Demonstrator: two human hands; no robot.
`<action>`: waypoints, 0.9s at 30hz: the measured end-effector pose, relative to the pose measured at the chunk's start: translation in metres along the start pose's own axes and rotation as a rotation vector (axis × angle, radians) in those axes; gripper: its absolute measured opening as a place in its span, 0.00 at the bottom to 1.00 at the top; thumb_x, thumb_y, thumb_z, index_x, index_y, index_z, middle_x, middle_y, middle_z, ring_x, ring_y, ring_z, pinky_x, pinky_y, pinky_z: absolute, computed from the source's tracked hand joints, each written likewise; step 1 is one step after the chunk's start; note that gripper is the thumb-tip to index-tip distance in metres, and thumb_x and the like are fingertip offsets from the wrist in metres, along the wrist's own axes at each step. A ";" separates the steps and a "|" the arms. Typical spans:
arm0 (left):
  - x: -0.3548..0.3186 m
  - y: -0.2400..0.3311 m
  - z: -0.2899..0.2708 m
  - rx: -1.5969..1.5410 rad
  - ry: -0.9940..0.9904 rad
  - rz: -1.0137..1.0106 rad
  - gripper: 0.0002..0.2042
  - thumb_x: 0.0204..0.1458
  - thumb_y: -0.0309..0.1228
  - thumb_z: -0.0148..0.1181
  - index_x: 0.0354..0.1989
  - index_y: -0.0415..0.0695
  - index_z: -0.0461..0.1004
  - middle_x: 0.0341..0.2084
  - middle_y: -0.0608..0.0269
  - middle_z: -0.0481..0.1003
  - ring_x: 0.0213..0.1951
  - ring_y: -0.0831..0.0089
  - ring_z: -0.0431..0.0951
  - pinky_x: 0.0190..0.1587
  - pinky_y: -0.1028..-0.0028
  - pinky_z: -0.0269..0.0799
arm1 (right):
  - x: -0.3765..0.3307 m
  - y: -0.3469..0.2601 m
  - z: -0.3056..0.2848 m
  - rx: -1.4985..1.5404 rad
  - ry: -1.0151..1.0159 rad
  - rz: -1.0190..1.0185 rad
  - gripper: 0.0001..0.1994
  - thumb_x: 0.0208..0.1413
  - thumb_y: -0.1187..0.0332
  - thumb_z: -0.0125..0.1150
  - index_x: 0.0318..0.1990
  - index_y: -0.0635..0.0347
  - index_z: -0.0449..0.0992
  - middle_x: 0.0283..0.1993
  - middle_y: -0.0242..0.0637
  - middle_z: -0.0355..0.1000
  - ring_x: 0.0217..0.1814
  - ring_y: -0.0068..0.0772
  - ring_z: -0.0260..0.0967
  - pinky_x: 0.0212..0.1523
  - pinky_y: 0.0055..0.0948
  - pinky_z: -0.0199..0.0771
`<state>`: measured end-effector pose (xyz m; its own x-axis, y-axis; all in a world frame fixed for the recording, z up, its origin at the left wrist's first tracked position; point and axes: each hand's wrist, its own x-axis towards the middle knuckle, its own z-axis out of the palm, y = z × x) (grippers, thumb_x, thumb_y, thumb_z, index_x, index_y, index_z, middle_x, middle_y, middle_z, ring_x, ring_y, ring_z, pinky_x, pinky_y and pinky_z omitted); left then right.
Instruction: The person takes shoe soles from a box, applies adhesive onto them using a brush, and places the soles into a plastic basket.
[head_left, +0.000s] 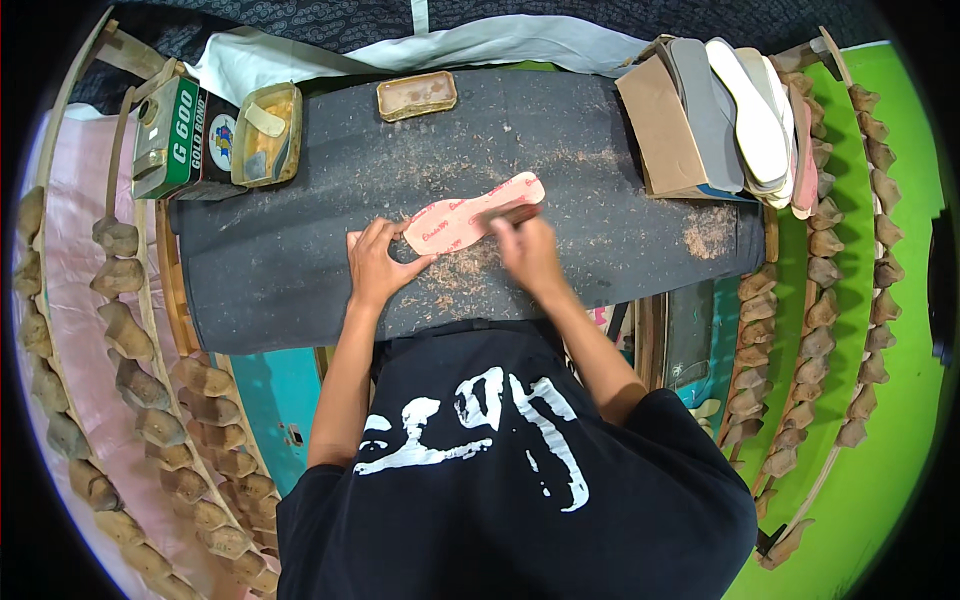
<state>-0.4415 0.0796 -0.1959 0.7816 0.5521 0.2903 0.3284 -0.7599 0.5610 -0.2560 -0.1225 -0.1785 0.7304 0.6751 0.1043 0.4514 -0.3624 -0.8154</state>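
A pink shoe insole (470, 212) with red print lies on the dark grey work surface (300, 220). My left hand (377, 265) presses on its near end with fingers spread. My right hand (527, 252) is blurred and closed around a dark tool (520, 212) that rests against the insole's edge. Brown shavings (450, 275) lie scattered around both hands.
A green and black tin (185, 135) and an open glue tray (268, 135) stand at the back left. A small flat tin (416, 95) sits at the back. A cardboard box (665, 130) with several insoles (750, 110) stands at the right. Strings of shoe lasts (150, 380) hang on both sides.
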 end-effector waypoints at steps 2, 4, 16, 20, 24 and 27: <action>0.001 0.000 -0.001 -0.001 0.002 0.016 0.33 0.30 0.50 0.87 0.46 0.47 0.86 0.33 0.70 0.77 0.38 0.71 0.79 0.49 0.67 0.64 | 0.018 0.002 -0.037 0.007 0.192 -0.177 0.03 0.66 0.76 0.63 0.39 0.66 0.79 0.41 0.52 0.80 0.41 0.58 0.81 0.42 0.48 0.79; 0.003 0.000 0.000 -0.009 -0.006 0.018 0.33 0.30 0.50 0.88 0.46 0.47 0.86 0.33 0.70 0.78 0.38 0.71 0.79 0.49 0.67 0.64 | 0.024 0.017 -0.061 -0.188 0.263 -0.250 0.04 0.67 0.79 0.60 0.46 0.67 0.77 0.44 0.51 0.78 0.43 0.57 0.80 0.43 0.46 0.80; 0.001 -0.003 0.000 -0.035 -0.035 -0.024 0.32 0.29 0.48 0.88 0.46 0.48 0.86 0.31 0.72 0.74 0.35 0.73 0.75 0.46 0.69 0.61 | -0.007 -0.013 -0.044 -0.394 0.200 -0.237 0.18 0.55 0.84 0.63 0.54 0.63 0.76 0.59 0.52 0.75 0.57 0.60 0.77 0.55 0.47 0.82; 0.002 -0.002 -0.001 -0.013 -0.018 0.039 0.33 0.30 0.48 0.88 0.48 0.49 0.85 0.34 0.73 0.75 0.34 0.73 0.75 0.48 0.68 0.61 | 0.007 -0.003 -0.051 -0.283 0.312 -0.150 0.10 0.66 0.80 0.61 0.53 0.65 0.76 0.59 0.51 0.75 0.55 0.59 0.78 0.51 0.42 0.83; 0.003 0.009 -0.006 -0.030 -0.107 -0.057 0.39 0.31 0.50 0.87 0.56 0.49 0.82 0.43 0.68 0.78 0.45 0.68 0.77 0.54 0.63 0.63 | 0.002 -0.007 -0.025 -0.268 0.070 -0.232 0.17 0.54 0.81 0.61 0.53 0.62 0.75 0.56 0.49 0.74 0.53 0.57 0.76 0.52 0.45 0.81; 0.006 0.035 -0.001 0.031 -0.141 -0.084 0.50 0.33 0.48 0.85 0.71 0.49 0.71 0.64 0.60 0.71 0.68 0.53 0.64 0.69 0.52 0.56 | -0.017 -0.028 0.005 -0.238 -0.096 -0.299 0.20 0.47 0.81 0.63 0.51 0.61 0.75 0.58 0.46 0.73 0.56 0.55 0.75 0.55 0.48 0.80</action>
<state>-0.4259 0.0574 -0.1736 0.8168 0.5620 0.1304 0.4102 -0.7247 0.5536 -0.2839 -0.1206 -0.1603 0.5022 0.8266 0.2541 0.7515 -0.2718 -0.6012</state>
